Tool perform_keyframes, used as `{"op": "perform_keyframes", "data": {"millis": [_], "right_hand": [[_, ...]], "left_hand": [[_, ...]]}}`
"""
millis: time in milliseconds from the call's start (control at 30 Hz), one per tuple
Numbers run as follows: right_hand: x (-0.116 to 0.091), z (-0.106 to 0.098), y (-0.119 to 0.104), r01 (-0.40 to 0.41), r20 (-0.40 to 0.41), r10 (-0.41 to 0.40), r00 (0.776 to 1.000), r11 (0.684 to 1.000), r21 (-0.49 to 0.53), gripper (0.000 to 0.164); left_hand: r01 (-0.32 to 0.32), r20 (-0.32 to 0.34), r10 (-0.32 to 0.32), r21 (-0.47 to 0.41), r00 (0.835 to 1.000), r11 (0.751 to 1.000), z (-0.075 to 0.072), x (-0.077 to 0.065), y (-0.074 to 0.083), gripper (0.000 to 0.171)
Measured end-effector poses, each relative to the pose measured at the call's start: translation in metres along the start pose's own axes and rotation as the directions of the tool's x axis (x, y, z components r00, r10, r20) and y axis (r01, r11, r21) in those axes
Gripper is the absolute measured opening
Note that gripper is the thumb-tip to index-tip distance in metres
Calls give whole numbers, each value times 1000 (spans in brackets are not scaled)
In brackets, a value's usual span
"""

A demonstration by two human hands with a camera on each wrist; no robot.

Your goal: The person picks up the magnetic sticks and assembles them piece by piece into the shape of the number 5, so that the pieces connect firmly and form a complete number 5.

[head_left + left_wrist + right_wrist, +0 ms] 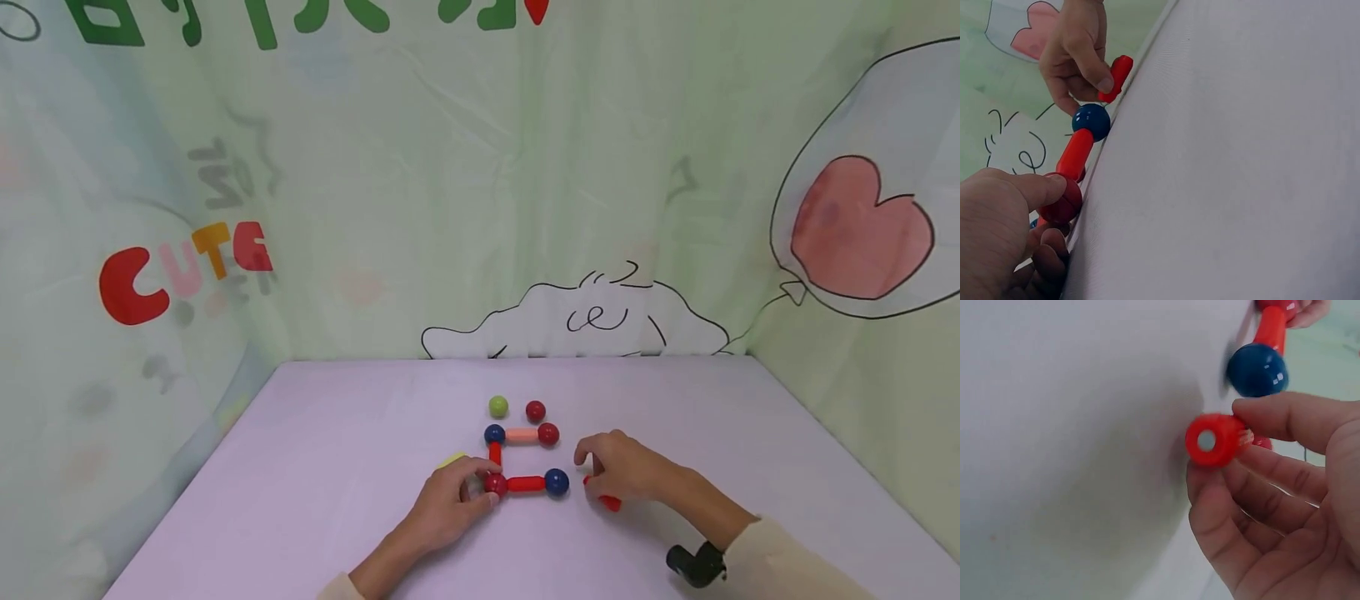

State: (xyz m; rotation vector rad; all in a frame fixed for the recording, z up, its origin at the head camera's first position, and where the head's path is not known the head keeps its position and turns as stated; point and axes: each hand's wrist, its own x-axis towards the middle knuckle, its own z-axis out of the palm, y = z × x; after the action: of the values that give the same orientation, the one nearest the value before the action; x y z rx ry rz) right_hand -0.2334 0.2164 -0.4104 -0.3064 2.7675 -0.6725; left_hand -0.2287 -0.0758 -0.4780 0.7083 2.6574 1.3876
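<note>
Pinching a loose red rod between thumb and fingers of the right hand, with the fingers bent and parted only by the rod's width, between the near blue ball and the right edge of the table. Gripping the red corner ball between thumb and bent fingers of the left hand. Running from that ball through a red bar to the near blue ball, and through an upper red bar toward the far edge, to a far blue ball, then along a pink bar to a red end ball. Seeing also, nearer the far edge, a green ball just beside a separate red ball. Partly hiding a yellow piece behind the left hand. Wearing a black device by the right sleeve. Facing a printed curtain beyond the far edge.
</note>
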Motion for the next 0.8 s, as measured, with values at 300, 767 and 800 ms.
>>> {"op": "perform_keyframes", "data": {"millis": [300, 767, 800], "right_hand": [[-11, 6, -14, -7, 44, -1, 999, 985, 170, 46], [-12, 30, -17, -1, -3, 2, 1000, 913, 408, 50], [-12, 31, -17, -11, -1, 13, 1000, 906, 423, 49]], "left_hand": [[22, 6, -22, -4, 1000, 1000, -2, 3, 1, 34], [5, 12, -5, -14, 1000, 1000, -2, 0, 0, 32], [9, 12, -9, -14, 1000, 1000, -2, 0, 1, 32]]}}
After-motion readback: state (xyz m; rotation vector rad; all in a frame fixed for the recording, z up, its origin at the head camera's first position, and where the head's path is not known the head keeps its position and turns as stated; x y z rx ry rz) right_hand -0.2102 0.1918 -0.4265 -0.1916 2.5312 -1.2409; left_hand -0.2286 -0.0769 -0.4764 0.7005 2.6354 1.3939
